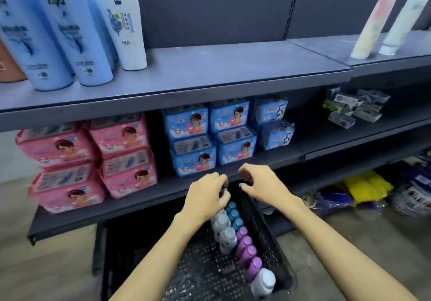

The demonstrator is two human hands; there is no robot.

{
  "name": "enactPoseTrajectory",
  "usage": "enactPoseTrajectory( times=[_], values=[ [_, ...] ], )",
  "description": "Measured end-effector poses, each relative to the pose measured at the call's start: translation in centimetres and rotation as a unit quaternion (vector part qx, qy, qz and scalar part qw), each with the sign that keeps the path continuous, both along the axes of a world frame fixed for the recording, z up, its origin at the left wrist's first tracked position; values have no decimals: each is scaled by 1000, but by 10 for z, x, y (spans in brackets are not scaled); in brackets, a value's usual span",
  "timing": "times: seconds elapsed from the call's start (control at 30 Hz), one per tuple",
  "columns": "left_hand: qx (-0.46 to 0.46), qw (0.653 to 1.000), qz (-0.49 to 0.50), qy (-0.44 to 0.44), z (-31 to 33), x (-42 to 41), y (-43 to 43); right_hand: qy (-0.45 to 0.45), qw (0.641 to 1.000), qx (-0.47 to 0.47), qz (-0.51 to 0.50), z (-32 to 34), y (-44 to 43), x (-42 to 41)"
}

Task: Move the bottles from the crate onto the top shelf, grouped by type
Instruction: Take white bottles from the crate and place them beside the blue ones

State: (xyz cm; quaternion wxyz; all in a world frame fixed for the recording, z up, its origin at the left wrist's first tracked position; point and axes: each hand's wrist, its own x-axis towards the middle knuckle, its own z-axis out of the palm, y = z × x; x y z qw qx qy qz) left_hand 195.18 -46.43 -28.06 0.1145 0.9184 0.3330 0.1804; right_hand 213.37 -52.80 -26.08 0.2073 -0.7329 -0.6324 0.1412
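A black plastic crate [268,230] is seen on the floor at the near foot of the shelving. Along its right wall lie rows of small bottles: teal-capped bottles [233,214] at the far end, grey-white bottles [225,229] to their left, purple bottles [247,251] nearer, and one white bottle [263,282] nearest of all.

Both hands are held over the far end of the crate. The left hand [206,194] is curled downward, with something dark at its fingertips; whether anything is gripped cannot be told. A dark brown object [246,176] is pinched between the thumb and curled fingers of the right hand [262,183]; the object is mostly hidden.

On the top shelf [210,72], tall blue bottles [58,32] and a white bottle [122,20] are stood at the left, and two tubes [373,20] are leant at the far right. The middle stretch of that shelf is bare.

On the shelf below, pink packs [93,156] are stacked at the left and blue packs [210,137] to their right.
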Motion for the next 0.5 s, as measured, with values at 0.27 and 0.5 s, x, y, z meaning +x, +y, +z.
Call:
enactPoseTrajectory(
  times=[0.27,0.5],
  values=[
    [-136,986,55,74,-101,-4,-43,63,984,-163,-37,-113,-28,4],
    [-227,962,133,73,-149,-11,-73,81,965,-240,-67,-187,-32,-20]
  ],
)
